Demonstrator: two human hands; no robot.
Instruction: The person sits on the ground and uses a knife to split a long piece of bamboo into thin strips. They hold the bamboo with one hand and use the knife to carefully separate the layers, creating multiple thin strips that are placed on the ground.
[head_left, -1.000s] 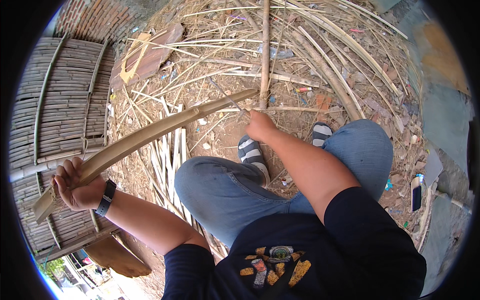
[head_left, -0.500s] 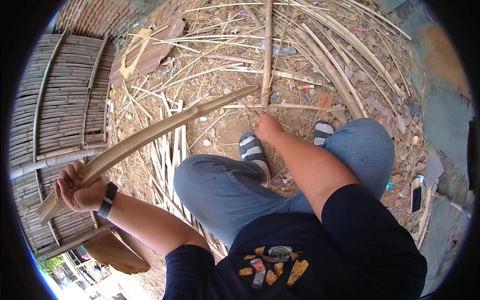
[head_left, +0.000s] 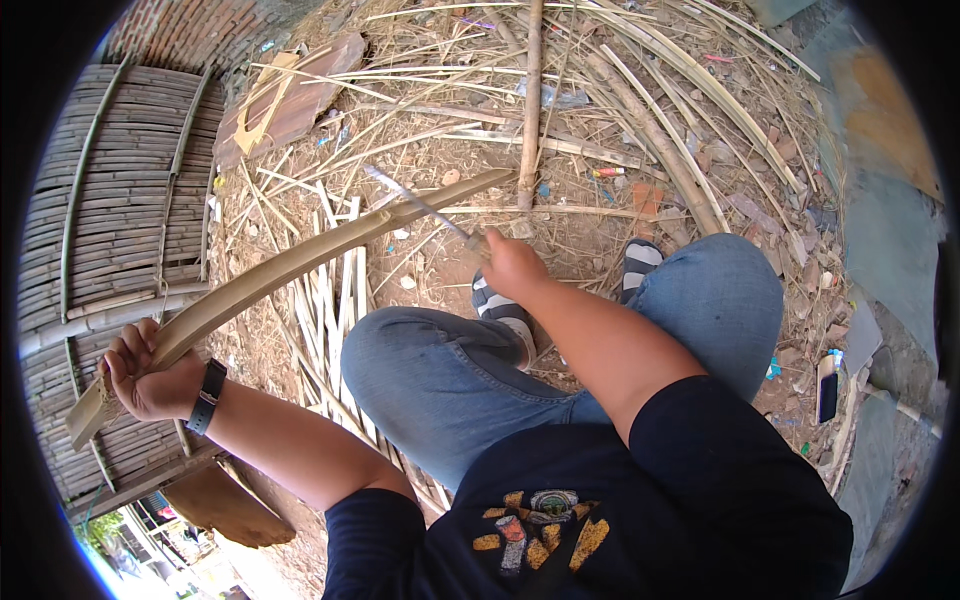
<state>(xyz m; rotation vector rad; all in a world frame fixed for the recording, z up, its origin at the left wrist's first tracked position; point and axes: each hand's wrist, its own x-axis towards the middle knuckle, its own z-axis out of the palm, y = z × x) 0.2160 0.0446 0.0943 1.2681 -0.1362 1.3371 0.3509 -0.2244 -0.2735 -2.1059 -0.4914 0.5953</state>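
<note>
The left hand is gripping split bamboo, likely light and stiff, sensibly near one end; the right hand is clasping a knife.

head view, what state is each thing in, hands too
Left hand, closed around the bamboo
Right hand, closed on the knife
Bamboo, split lengthwise, held slanting
Knife, blade bare, crossing the bamboo; contact unclear
Watch, strapped on
Sandals, worn
Strips, lying loose

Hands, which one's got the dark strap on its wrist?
The left hand, holding the split bamboo, wears the dark strap; the right hand has a bare wrist.
</note>
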